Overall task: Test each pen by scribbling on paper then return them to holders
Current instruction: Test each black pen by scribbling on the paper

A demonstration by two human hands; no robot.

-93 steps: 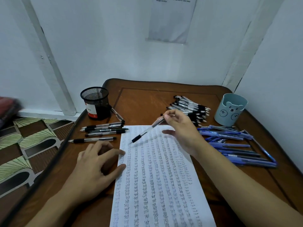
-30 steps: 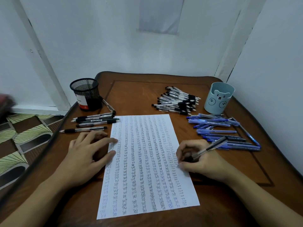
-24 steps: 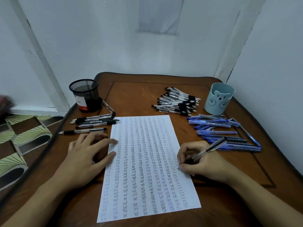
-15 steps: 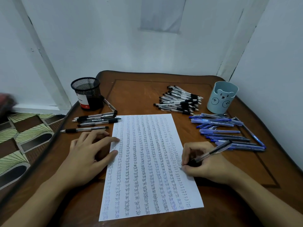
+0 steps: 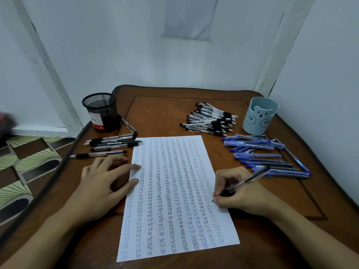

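Observation:
A white sheet of paper covered in columns of small handwriting lies in the middle of the table. My right hand grips a clear black pen with its tip on the paper's right margin. My left hand lies flat with spread fingers, pressing the paper's left edge. A black mesh holder stands at the back left, a pale blue bear holder at the back right.
Several black pens lie left of the paper near the mesh holder. A pile of black pens sits behind the paper. Several blue pens lie right of it. The wooden table has raised edges; walls close in behind and right.
My right hand carried the pen from above the paper's top down to its right margin and set the tip on the sheet. My left hand stayed put.

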